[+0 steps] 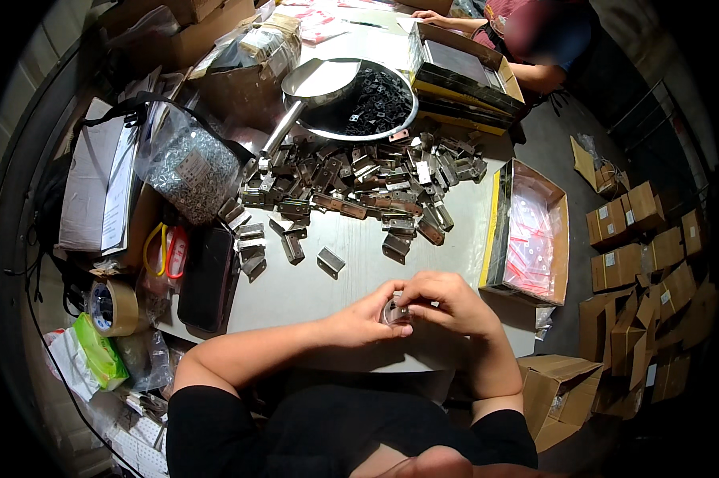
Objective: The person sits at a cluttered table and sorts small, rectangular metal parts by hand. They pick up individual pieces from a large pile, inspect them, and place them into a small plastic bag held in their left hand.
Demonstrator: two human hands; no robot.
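Near the front edge of the table, my left hand (362,320) and my right hand (448,299) meet around a small shiny metal bracket (394,312). Fingers of both hands are closed on it and cover much of its shape. Just beyond them a single bent metal bracket (330,261) lies apart on the pale table (311,301). Farther off spreads a loose heap of metal brackets (359,191), with several strays along its near side. Behind the heap stands a round metal basin (414,111) holding small black parts (379,99) and a metal scoop (319,80).
On the right is an open box (564,239) of clear red-edged bags. To the left lie a dark case (206,279), yellow-handled scissors (164,251), packing tape (114,308) and a bag of small metal parts (190,171). Cartons (614,267) crowd the floor; another person sits at the far right.
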